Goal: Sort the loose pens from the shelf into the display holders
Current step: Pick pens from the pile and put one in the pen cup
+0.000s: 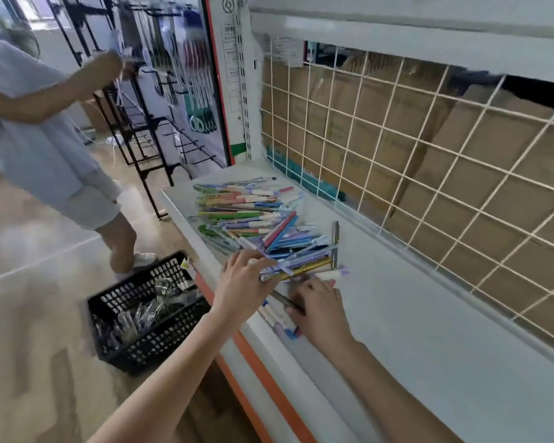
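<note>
- While the loose pens (247, 212) lie heaped on the white shelf (397, 298), gathering looks underway.
- Left hand (242, 282) grips a bundle of pens (301, 266); right hand (320, 306) lies flat, pressing pens near the edge.
- Next: find holders, none visible here.

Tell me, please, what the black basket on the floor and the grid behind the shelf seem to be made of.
The black basket looks like moulded plastic, matte: its walls are a regular perforated lattice. The grid looks like metal wire, probably coated cream-white: thin straight rods crossing in squares.
</note>
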The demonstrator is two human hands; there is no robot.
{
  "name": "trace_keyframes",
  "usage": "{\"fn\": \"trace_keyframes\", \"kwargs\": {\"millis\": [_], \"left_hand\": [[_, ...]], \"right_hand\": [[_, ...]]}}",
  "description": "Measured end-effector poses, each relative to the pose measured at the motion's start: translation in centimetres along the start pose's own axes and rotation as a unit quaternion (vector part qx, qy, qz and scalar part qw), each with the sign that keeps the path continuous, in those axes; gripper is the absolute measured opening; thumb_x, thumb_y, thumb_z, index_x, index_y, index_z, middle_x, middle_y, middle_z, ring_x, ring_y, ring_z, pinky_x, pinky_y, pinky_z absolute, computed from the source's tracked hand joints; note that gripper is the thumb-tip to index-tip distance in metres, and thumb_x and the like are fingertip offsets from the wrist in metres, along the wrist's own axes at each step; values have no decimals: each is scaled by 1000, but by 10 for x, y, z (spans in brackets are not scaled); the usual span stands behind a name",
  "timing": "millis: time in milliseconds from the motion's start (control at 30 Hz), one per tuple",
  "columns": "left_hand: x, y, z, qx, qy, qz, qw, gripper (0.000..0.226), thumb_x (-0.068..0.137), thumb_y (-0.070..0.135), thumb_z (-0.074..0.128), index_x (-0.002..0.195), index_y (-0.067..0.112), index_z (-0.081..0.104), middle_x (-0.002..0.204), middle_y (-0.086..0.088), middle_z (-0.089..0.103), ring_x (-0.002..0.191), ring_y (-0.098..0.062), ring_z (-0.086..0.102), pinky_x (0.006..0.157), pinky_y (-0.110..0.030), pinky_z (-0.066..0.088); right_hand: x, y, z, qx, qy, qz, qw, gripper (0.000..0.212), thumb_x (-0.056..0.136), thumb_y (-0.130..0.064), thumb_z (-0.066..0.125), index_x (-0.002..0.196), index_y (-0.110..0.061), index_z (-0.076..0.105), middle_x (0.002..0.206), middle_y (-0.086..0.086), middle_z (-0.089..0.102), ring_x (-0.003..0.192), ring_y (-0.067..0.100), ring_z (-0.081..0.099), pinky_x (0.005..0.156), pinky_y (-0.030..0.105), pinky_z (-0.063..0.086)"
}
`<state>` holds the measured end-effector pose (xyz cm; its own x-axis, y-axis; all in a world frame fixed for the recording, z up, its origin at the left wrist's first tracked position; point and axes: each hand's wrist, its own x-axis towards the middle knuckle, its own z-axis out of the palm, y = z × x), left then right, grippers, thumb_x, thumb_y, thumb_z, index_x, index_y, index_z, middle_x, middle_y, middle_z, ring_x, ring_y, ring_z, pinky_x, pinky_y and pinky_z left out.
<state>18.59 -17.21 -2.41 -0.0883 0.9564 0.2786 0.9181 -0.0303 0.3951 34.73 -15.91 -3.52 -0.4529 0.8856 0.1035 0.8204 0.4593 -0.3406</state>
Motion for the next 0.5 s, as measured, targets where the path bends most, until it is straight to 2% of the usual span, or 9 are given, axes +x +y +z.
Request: {"fn": "trace_keyframes", "kwargs": {"millis": [100, 167, 233, 300, 400, 433, 500], "left_hand": [[15, 7, 8, -7, -27, 29, 999, 28, 84, 36, 66, 108, 24, 69, 116, -6, 58, 115, -31, 50, 97, -46, 35], [23, 8, 15, 6, -30, 61, 998, 28, 80, 40, 65, 102, 23, 72, 109, -6, 60, 109, -32, 54, 94, -50, 38], [31, 10, 21, 19, -45, 84, 995, 29, 77, 40, 69, 99, 22, 72, 108, -6, 60, 110, -33, 55, 96, -52, 35], [39, 14, 25, 33, -64, 107, 992, 33, 79, 41, 70, 104, 21, 70, 113, -6, 57, 118, -30, 49, 103, -50, 27], [48, 20, 27, 71, -100, 112, 986, 40, 85, 52, 56, 114, 24, 63, 122, 1, 50, 128, -18, 37, 113, -39, 13], [51, 23, 27, 90, -107, 115, 983, 41, 87, 53, 53, 116, 25, 61, 123, 3, 49, 129, -16, 35, 113, -38, 11], [55, 26, 27, 124, -124, 127, 976, 39, 90, 49, 51, 118, 24, 58, 126, 3, 47, 129, -16, 34, 113, -38, 12]], "right_hand": [[1, 3, -1, 26, 10, 11, 1000, 20, 89, -29, 54, 103, -17, 62, 114, 2, 54, 114, 21, 44, 88, 28, 29], [-1, 4, -4, 31, 14, 19, 999, 18, 89, -28, 54, 100, -16, 62, 111, 1, 54, 113, 19, 43, 86, 27, 27], [-2, 7, -5, 42, 20, 28, 999, 20, 88, -29, 54, 101, -15, 62, 109, 1, 55, 111, 19, 44, 84, 27, 27], [-3, 13, -5, 63, 21, 46, 997, 25, 84, -30, 53, 101, -14, 63, 107, 1, 58, 109, 21, 48, 83, 28, 28], [-5, 19, -9, 132, 28, 73, 988, 20, 79, -20, 57, 96, -14, 65, 103, -1, 64, 101, 20, 55, 87, 31, 40], [-7, 21, -12, 161, 35, 81, 983, 17, 79, -14, 59, 94, -13, 66, 100, -3, 65, 96, 14, 56, 87, 28, 42], [-12, 23, -21, 230, 48, 99, 967, 12, 80, -5, 63, 89, -12, 66, 90, -10, 64, 83, -4, 55, 78, 10, 41]]}}
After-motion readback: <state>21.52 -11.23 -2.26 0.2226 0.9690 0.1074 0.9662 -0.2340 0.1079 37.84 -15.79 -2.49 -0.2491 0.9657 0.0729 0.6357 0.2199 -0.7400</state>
